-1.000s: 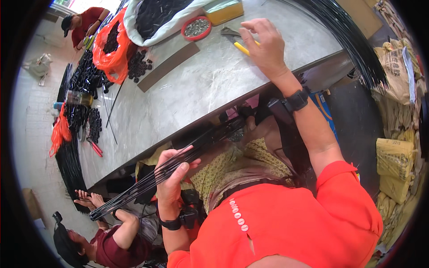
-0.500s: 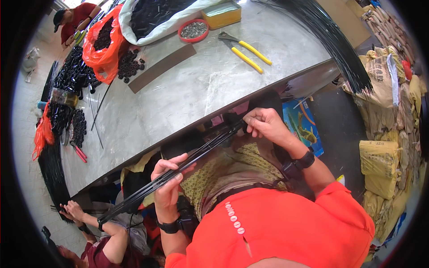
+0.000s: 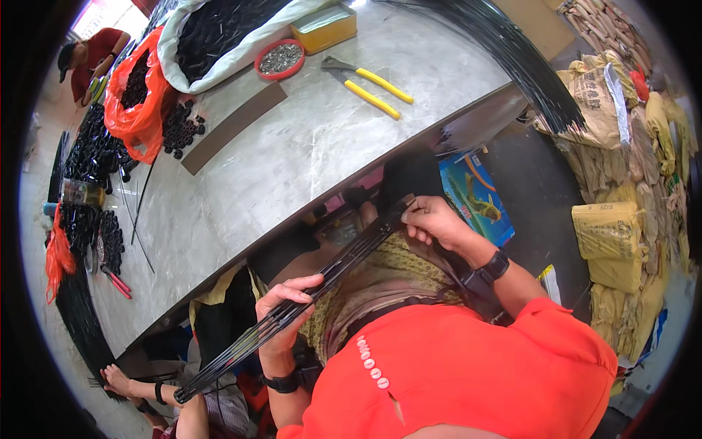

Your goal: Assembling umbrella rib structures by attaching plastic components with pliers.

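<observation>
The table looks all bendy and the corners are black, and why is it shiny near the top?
In the head view, the fisheye lens curves the straight edge of the grey table and leaves black corners around a round picture. Bright light glares off the tabletop near the yellow-handled pliers. Under the table edge it is shadowy, where the left hand and right hand hold a bundle of black rods.

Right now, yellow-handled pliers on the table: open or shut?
Open. The pliers lie flat on the grey table with their two yellow handles spread apart, untouched; both hands are below the table edge on a bundle of black rods.
</observation>
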Tool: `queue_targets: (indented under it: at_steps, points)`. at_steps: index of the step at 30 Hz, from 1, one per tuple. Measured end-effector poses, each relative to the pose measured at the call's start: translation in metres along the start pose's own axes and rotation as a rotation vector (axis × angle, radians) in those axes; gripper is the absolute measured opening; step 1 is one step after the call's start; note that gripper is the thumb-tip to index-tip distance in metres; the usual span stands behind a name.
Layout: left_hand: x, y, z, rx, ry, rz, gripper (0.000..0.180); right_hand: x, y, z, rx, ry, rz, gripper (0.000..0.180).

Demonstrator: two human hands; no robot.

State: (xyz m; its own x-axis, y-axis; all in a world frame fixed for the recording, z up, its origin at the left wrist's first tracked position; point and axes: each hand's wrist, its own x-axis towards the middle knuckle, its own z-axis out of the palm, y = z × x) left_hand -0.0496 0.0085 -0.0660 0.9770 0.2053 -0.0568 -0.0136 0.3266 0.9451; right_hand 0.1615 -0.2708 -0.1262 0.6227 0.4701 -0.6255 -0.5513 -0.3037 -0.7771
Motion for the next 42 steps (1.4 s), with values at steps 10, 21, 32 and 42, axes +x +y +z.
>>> queue_targets:
  at_steps: [10, 21, 32, 42]
  points:
    - [0.009, -0.008, 0.006, 0.021, -0.008, 0.031, 0.019, -0.003, 0.008, -0.006, 0.423, 0.056, 0.008, 0.026]
    - [0.003, -0.010, 0.003, -0.051, -0.032, 0.068, 0.019, -0.003, 0.009, -0.004, 0.404, 0.030, -0.010, 0.030]
    - [0.008, -0.002, -0.004, 0.034, -0.222, 0.166, 0.019, -0.007, 0.007, -0.016, 0.454, -0.155, 0.194, 0.030]
    - [0.019, 0.015, 0.032, -0.100, 0.086, -0.028, 0.031, -0.039, -0.052, -0.021, 0.661, -0.115, -0.194, 0.026]
